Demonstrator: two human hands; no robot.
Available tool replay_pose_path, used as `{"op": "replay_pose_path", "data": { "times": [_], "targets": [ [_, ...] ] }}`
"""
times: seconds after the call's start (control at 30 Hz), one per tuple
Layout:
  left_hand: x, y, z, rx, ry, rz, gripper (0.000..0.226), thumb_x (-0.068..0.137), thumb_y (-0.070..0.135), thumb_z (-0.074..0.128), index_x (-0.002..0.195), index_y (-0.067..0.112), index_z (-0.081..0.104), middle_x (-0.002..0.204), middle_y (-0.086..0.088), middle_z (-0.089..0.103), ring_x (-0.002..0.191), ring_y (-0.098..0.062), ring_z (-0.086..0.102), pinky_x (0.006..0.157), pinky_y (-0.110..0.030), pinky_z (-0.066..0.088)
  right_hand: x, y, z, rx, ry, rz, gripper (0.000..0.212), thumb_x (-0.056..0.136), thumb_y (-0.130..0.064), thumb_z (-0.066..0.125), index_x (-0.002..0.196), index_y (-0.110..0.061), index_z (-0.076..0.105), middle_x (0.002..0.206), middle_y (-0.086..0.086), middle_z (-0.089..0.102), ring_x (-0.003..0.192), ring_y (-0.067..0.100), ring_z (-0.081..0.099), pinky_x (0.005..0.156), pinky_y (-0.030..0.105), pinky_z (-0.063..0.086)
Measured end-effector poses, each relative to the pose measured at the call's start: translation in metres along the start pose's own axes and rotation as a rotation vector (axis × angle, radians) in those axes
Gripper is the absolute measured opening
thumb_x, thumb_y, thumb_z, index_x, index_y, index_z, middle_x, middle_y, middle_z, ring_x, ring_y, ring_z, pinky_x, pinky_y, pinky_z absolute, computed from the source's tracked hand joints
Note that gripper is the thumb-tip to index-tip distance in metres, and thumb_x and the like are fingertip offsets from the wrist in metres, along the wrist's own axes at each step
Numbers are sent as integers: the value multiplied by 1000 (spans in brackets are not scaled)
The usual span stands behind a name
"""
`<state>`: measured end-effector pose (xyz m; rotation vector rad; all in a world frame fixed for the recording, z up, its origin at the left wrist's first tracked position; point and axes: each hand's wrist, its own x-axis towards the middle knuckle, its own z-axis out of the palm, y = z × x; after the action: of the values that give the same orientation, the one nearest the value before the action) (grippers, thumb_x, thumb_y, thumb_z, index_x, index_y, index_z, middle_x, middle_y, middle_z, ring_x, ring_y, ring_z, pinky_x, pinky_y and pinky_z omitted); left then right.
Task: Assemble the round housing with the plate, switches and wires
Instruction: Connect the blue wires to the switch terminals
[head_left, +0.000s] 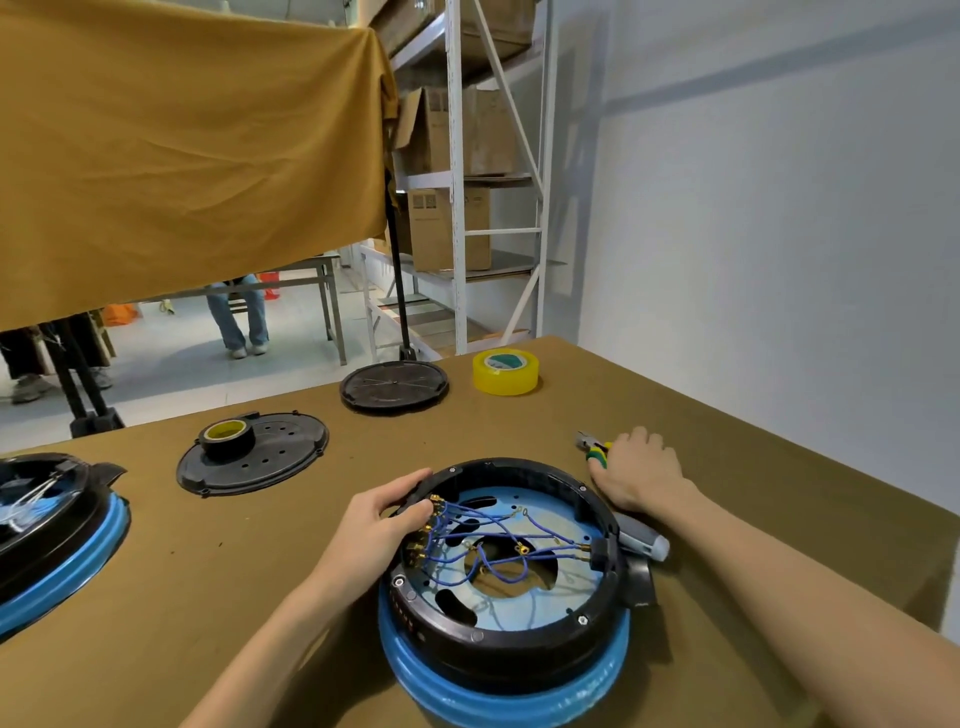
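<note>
Round housing (506, 561), plate and blue wires (483, 540) fitted, uncovered; left hand (376, 525) grips its rim, right hand (641, 467) closes on pliers (597, 448) beside it.

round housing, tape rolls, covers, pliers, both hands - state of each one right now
round housing: open on top, blue wires loose inside
left hand: grips the housing's left rim
right hand: rests on the pliers, fingers over the handles
pliers: lying on the table, tip showing
black tape roll: sits on the perforated cover
perforated cover: flat on the table, unfitted
round lid: flat on the table
yellow tape roll: flat, untouched
</note>
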<state>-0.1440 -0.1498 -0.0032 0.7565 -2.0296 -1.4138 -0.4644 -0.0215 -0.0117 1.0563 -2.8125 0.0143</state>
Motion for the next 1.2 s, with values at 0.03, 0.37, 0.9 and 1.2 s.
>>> {"op": "replay_pose_path", "data": {
  "times": [0.03,0.37,0.9,1.2],
  "targets": [
    [-1,0,1,-3,7,4,41,100,19,65,138,34,61,127,18,65,103,13,64,75,-4,50,-3,-2,-1,37,6,9,62,104,-54,34,134,-2,51,135,21,52,122,39,52,97,45,45],
    [-9,-6,1,34,112,105,32,107,20,52,133,28,67,122,15,71,110,3,66,87,-12,50,-40,-41,-88,960,-36,-238,52,105,-58,33,99,-14,60,96,6,67,81,23,65,76,44,58],
    [-19,-22,12,-125,168,165,45,97,29,40,133,21,66,126,9,71,117,-6,66,97,-30,54,-125,-71,-98,-199,428,-896,59,96,-74,35,106,-20,56,99,-2,53,81,18,47,56,30,43],
    [-19,-22,14,-125,178,159,39,105,20,40,134,21,66,125,10,71,114,-2,66,96,-28,54,-145,-80,-92,-385,621,-888,53,89,-59,65,97,-7,62,89,8,56,76,26,48,61,36,33]
  ]
}}
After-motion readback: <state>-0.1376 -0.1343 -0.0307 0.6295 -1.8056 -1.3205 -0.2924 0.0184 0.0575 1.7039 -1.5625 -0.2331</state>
